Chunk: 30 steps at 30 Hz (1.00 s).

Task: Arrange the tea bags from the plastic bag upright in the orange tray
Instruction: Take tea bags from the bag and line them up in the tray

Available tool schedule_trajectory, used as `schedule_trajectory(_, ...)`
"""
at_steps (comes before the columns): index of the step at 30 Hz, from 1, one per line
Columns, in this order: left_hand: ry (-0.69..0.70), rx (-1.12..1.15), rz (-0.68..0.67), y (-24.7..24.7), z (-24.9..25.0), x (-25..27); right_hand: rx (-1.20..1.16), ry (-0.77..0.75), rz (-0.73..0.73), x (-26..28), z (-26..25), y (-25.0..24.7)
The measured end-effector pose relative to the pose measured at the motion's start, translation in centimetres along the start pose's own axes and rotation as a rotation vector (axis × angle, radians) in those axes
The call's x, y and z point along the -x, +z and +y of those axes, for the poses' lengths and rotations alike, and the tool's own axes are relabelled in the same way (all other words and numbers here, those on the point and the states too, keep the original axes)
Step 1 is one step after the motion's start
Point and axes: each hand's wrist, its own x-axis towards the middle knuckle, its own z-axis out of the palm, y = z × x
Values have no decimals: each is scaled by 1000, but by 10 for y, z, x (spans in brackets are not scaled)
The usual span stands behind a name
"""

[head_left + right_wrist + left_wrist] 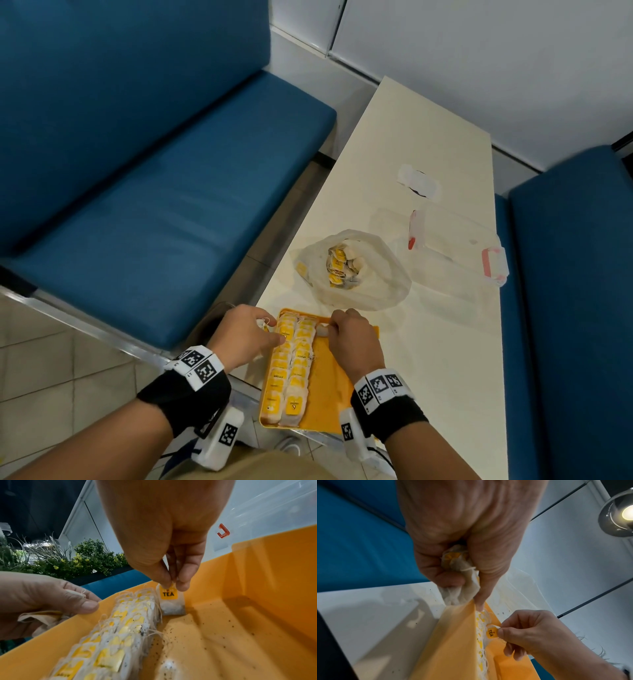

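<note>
The orange tray (330, 394) lies at the table's near end, with two rows of tea bags (291, 363) standing along its left side. My right hand (352, 337) pinches one tea bag (171, 601) by its top, upright at the tray's far end beside the rows; its yellow tag reads TEA (491, 634). My left hand (245, 334) sits at the tray's far left rim, fingers curled round a bunch of tea bags (458, 566), thumb over the rim. The plastic bag (352, 269) lies open beyond the tray with several tea bags inside.
A clear lidded container (455, 246) with red clips stands right of the plastic bag, and a small white wrapper (419, 180) lies farther back. Blue benches (154, 192) flank the narrow table. Tea dust speckles the tray's bare floor (223, 635).
</note>
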Motion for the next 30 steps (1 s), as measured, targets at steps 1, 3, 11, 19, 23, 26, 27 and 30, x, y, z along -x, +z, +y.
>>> schedule_trajectory(1,2,-1,1,-1,0,1,-10,4,7,0,-1,1)
schedule_trajectory(3,6,0,0,-1,0,2,-32,17,23,1,-4,2)
schedule_trajectory(11,10,-25,0,-1,2,4,-107,93,61,2,-10,3)
schedule_trajectory(19,3,-20,-21,-3,2,4,-99,137,69,0,-13,1)
schedule_trajectory(23,-9,124,-31,-7,-3,2,-164,140,90,3,-11,-4)
schedule_trajectory(26,-19,292,-43,-14,6,6,-230,149,112,8,-6,-9)
schedule_trajectory(27,-30,346,-68,-15,12,8,-255,151,120,10,-4,-11)
schedule_trajectory(30,-143,488,-160,-18,26,9,-330,118,141,17,0,-17)
